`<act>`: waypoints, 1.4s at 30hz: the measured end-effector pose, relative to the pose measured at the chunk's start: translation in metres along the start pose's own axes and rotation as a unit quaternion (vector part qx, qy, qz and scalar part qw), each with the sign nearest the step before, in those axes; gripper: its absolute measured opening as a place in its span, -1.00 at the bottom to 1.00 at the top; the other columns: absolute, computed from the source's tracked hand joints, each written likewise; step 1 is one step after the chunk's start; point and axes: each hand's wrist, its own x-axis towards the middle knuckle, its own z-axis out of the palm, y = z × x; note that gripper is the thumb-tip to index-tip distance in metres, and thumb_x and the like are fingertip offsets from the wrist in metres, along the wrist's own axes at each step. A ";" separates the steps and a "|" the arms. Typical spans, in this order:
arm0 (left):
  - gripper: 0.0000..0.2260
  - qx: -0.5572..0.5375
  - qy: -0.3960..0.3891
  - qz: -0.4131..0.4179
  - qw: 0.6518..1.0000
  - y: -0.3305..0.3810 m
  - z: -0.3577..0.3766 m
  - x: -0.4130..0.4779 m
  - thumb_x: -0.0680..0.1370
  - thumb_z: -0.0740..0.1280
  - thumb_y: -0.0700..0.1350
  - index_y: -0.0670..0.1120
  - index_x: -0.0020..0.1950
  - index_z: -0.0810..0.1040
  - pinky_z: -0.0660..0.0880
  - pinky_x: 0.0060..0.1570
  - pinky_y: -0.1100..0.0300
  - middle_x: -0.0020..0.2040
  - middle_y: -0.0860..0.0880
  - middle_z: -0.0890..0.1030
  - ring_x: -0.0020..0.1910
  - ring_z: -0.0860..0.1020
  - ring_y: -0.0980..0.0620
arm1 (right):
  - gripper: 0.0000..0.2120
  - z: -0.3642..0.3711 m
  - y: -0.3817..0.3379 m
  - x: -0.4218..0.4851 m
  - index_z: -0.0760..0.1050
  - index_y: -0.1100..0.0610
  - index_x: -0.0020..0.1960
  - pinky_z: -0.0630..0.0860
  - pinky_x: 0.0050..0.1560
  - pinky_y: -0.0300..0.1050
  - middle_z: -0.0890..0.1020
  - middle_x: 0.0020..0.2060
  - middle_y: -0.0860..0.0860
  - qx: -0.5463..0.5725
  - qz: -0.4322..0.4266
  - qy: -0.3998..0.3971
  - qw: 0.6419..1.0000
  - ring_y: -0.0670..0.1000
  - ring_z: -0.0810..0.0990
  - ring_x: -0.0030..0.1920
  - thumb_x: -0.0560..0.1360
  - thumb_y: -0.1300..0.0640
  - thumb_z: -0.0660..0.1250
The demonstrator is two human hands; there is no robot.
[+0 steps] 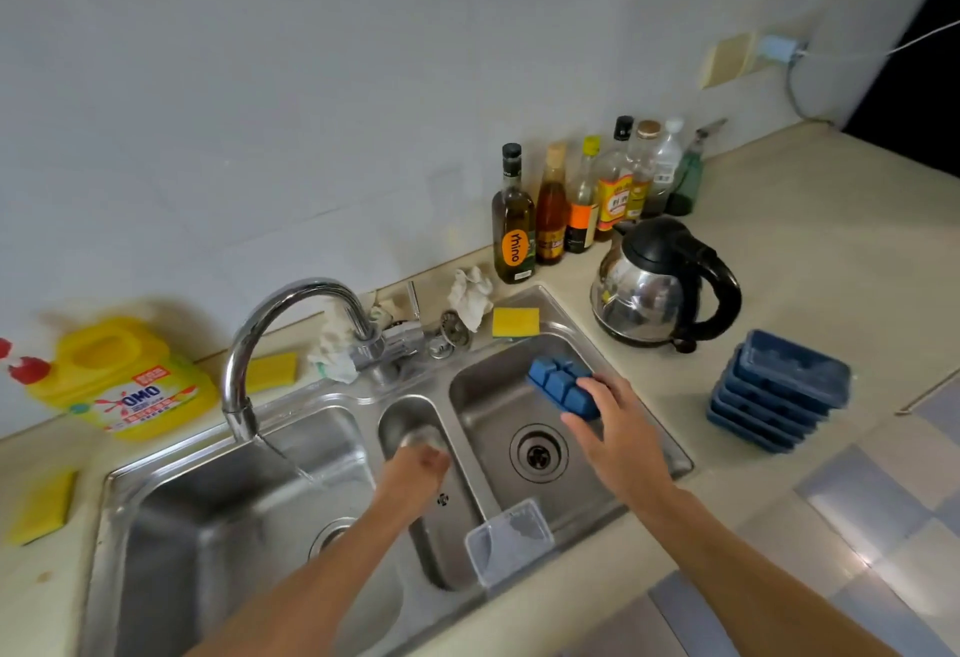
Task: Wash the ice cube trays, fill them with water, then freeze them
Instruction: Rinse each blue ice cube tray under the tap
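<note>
The steel sink (171, 511) is filling the lower centre. At right, a stack of blue trays (779, 391) is sitting on the counter (810, 261). Over the right basin, the right hand (618, 427) is gripping a blue ice cube tray (558, 382), fingers (595, 387) curling over its near end, the rest jutting toward upper left. The left hand (415, 464) is curling at centre; whether it is gripping anything is unclear.

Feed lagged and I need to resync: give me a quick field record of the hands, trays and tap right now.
right hand: grips blue ice cube tray, underside up, over right basin
left hand: curled over small middle basin; hold unclear
tap: running into left basin
other trays: stack of blue ice cube trays on counter
</note>
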 end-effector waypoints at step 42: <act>-0.78 0.013 -0.090 0.137 0.986 0.069 0.061 0.067 0.66 0.25 -0.19 -0.09 0.29 0.55 0.44 0.03 0.36 0.16 -0.01 0.64 0.08 0.57 0.10 | -0.76 -0.003 0.019 0.009 0.46 -0.04 0.25 0.49 0.03 -0.26 0.53 0.10 -0.10 0.040 0.131 -0.109 0.985 -0.14 0.54 0.01 0.64 -0.10 0.27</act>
